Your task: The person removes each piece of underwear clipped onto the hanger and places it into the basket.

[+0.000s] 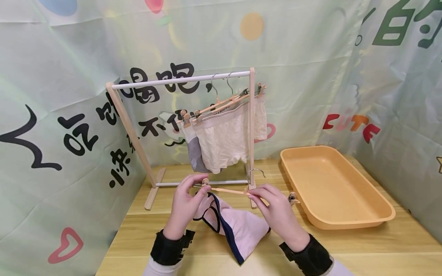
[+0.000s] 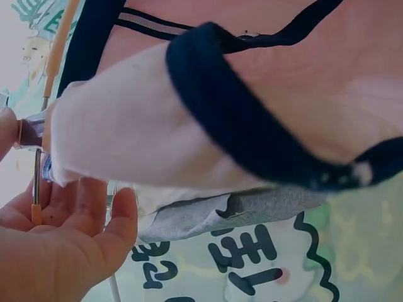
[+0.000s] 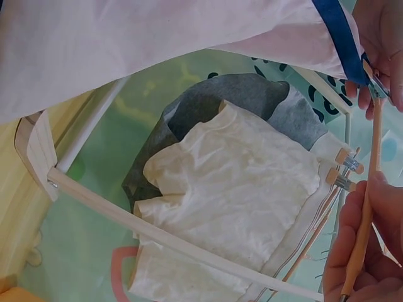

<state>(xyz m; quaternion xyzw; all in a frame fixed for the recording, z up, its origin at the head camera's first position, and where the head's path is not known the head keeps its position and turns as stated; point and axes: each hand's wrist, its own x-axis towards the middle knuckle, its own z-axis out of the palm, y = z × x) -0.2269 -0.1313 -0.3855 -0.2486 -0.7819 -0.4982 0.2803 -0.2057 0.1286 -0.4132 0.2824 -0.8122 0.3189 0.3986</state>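
Note:
A peach clip hanger point(image 1: 228, 190) is held level in front of the rack by both hands. My left hand point(image 1: 184, 201) pinches the metal-and-peach clip point(image 1: 205, 181) at its left end. From that clip hangs a pink garment point(image 1: 246, 226) with navy trim, seemingly underpants; its other side droops loose. My right hand point(image 1: 277, 209) grips the hanger's bar near the hook point(image 1: 258, 171). Beyond the right fingers the other clip point(image 1: 292, 197) sticks out, with no cloth in it. In the left wrist view the garment's navy-edged opening point(image 2: 214, 107) fills much of the picture.
Behind the hands stands a wooden rack point(image 1: 131, 134) with a white top rail point(image 1: 179, 80). White shorts point(image 1: 224, 138) and a grey-and-white garment point(image 1: 197, 153) hang on it from clip hangers. An orange tray point(image 1: 345, 222) sits at the right of the wooden table point(image 1: 138, 237).

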